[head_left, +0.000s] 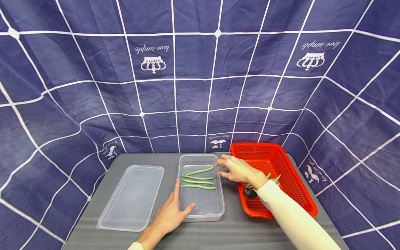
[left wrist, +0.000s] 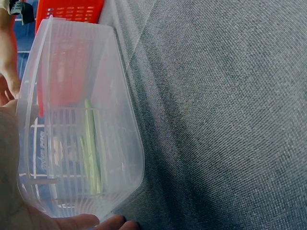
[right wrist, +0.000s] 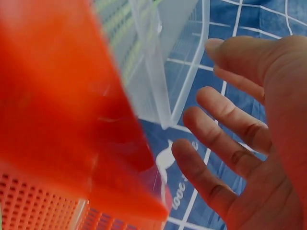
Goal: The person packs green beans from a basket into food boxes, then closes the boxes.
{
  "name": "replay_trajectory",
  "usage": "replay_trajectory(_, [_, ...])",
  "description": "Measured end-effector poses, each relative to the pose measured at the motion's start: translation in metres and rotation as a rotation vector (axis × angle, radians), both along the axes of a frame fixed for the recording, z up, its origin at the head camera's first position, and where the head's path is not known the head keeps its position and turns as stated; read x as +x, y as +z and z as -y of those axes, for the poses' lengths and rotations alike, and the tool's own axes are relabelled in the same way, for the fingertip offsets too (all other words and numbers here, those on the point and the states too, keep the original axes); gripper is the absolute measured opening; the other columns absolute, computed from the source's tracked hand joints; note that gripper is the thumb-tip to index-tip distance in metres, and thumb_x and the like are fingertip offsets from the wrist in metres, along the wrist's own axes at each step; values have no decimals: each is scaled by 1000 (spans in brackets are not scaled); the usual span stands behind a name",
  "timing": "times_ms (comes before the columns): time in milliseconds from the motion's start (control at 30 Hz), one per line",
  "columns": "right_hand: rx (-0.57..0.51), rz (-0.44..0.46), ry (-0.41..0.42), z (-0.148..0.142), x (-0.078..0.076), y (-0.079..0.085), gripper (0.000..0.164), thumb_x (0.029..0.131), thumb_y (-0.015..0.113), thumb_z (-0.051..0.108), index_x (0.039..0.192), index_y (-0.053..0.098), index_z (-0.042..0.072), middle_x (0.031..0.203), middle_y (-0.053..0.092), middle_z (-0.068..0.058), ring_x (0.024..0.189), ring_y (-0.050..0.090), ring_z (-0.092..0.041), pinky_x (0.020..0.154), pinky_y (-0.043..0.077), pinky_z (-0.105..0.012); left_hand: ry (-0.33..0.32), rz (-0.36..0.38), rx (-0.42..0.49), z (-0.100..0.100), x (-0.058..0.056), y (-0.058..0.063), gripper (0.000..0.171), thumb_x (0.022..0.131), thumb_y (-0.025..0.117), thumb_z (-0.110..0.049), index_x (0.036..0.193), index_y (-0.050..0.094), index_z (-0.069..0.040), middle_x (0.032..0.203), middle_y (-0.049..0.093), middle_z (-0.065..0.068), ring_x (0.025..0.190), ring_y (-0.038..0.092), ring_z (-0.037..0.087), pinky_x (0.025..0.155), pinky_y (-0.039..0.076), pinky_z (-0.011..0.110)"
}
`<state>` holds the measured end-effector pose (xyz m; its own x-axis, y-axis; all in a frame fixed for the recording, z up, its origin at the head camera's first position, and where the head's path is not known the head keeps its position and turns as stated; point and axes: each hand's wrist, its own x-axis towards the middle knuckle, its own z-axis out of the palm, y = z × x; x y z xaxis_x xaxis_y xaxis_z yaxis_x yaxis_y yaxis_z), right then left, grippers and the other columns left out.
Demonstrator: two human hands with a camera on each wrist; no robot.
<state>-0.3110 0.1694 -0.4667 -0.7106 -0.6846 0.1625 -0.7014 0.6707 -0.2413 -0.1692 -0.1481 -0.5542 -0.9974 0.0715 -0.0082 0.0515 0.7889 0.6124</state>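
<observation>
In the head view, a clear plastic container point(head_left: 201, 205) lies lengthwise on the grey table, three green beans point(head_left: 198, 182) side by side across its far half. My left hand point(head_left: 171, 210) holds its left wall, thumb over the rim and fingers along the outside; the left wrist view has the container point(left wrist: 129, 143) close up, with fingers at its lower edge. Above the right rim hovers my right hand point(head_left: 235, 169), near the end of the farthest bean. The right wrist view shows its fingers point(right wrist: 206, 127) loosely spread with nothing between them.
A red plastic basket point(head_left: 304, 194) stands to the right, holding more green beans point(head_left: 275, 179) partly hidden by the right forearm. A translucent lid point(head_left: 132, 198) lies flat on the left. Blue cloth with white lines point(head_left: 193, 97) hangs behind and at both sides.
</observation>
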Motion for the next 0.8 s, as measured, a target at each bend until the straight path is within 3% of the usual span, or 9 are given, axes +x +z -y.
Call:
replay_trajectory(133, [-9, -16, -4, -15, 1, -1, 32, 105, 88, 25, 136, 85, 20, 127, 78, -4, 119, 77, -23, 102, 66, -48, -5, -7, -1, -1, 0, 0, 124, 102, 84, -64, 189, 9, -19, 166, 63, 26, 137, 74, 53, 92, 64, 70])
replay_trajectory(400, [-28, 23, -86, -49, 3, -3, 34, 107, 86, 30, 139, 83, 22, 132, 74, 1, 129, 73, -26, 112, 61, -52, -3, -2, -5, 0, 0, 3, 124, 102, 83, -64, 189, 7, -20, 166, 63, 27, 137, 74, 53, 93, 64, 70])
replay_trajectory(800, [-46, 67, -149, -103, 5, -9, 38, 105, 89, 29, 141, 82, 19, 135, 75, -8, 126, 76, -37, 103, 62, -59, -7, -4, 3, 0, 1, 5, 123, 103, 82, -63, 189, 8, -17, 169, 61, 27, 141, 72, 54, 98, 63, 71])
